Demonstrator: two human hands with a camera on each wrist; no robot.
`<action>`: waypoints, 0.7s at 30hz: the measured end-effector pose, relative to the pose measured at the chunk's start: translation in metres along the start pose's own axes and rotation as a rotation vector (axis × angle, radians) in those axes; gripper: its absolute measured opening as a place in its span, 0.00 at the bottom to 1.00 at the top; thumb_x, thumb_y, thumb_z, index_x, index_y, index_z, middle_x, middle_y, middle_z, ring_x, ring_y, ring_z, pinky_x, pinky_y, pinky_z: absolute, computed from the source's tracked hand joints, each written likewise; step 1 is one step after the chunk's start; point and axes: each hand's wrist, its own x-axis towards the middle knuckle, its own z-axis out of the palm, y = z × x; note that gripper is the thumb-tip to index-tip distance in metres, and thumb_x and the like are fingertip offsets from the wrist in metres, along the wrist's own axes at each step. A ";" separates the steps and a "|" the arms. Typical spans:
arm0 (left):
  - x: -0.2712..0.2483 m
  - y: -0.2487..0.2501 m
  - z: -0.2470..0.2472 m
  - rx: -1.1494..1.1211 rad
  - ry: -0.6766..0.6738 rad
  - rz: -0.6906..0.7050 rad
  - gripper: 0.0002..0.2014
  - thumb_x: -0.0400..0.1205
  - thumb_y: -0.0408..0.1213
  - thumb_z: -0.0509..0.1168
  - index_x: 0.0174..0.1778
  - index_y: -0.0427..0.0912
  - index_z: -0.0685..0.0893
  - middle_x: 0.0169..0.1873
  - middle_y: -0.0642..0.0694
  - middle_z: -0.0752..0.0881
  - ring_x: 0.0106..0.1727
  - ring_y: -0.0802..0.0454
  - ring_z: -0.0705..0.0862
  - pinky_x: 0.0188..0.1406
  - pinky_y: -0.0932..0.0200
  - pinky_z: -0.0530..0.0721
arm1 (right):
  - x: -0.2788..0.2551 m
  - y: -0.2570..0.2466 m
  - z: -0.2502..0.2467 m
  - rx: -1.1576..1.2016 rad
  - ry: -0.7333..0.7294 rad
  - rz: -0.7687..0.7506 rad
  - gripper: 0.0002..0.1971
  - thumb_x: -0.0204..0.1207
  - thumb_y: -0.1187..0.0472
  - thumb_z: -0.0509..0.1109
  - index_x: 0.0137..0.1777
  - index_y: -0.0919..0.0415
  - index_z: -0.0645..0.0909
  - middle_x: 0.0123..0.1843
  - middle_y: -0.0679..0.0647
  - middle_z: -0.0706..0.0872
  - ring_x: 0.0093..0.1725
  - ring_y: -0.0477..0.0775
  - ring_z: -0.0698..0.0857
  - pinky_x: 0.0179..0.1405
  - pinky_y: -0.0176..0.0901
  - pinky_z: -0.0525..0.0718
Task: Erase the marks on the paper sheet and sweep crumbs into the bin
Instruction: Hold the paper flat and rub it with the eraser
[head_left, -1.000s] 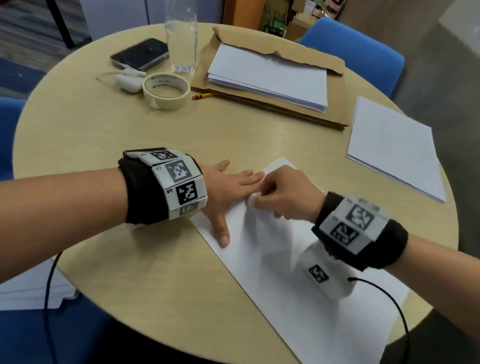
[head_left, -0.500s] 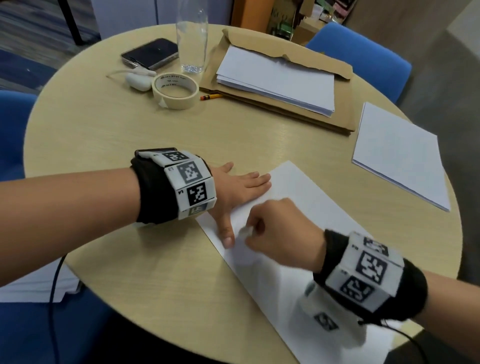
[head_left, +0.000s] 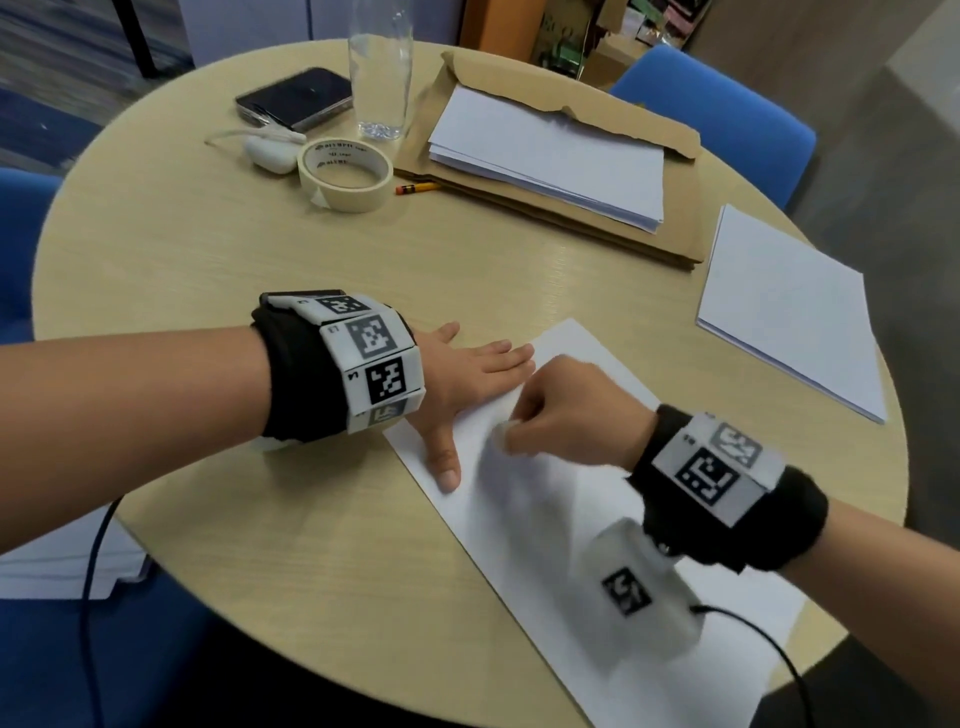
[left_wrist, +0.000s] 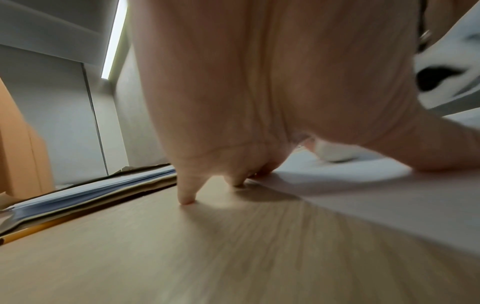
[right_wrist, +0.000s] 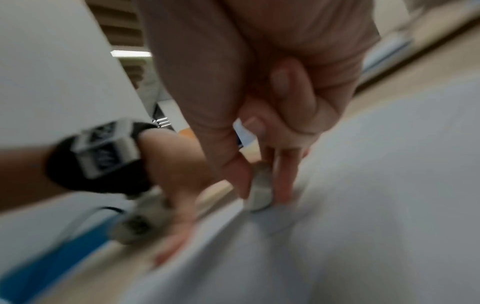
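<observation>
Round table (head_left: 218, 249); left hand (head_left: 467, 384) flat pinning paper sheet (head_left: 530, 525), right hand (head_left: 566, 410) pinching eraser (head_left: 501, 432), mid-rub; sweeping undone, no bin visible.

Marks on the paper sheet (head_left: 545, 525) cannot be made out; its near corner is cut off by the frame edge. The eraser (right_wrist: 259, 192) is blurred and largely covered by the right hand (head_left: 569, 410).
</observation>
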 end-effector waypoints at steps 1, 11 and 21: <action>0.000 0.000 0.000 0.006 0.001 -0.001 0.67 0.65 0.61 0.74 0.79 0.44 0.26 0.80 0.51 0.26 0.82 0.55 0.30 0.79 0.35 0.35 | 0.003 0.008 -0.009 0.003 0.052 0.059 0.11 0.67 0.63 0.71 0.38 0.75 0.85 0.30 0.61 0.86 0.27 0.46 0.77 0.23 0.33 0.71; -0.001 0.003 -0.001 0.012 -0.016 -0.012 0.67 0.65 0.61 0.74 0.79 0.44 0.27 0.80 0.50 0.26 0.82 0.54 0.30 0.78 0.36 0.34 | -0.002 -0.005 0.005 -0.019 0.010 -0.013 0.11 0.67 0.63 0.71 0.31 0.74 0.83 0.29 0.64 0.85 0.22 0.42 0.75 0.25 0.38 0.73; 0.000 0.001 0.000 0.006 -0.024 -0.015 0.67 0.64 0.62 0.73 0.79 0.44 0.26 0.79 0.51 0.25 0.81 0.56 0.29 0.78 0.36 0.34 | -0.004 -0.002 0.004 0.011 -0.049 -0.017 0.10 0.67 0.63 0.73 0.27 0.66 0.82 0.23 0.52 0.79 0.20 0.41 0.73 0.21 0.30 0.70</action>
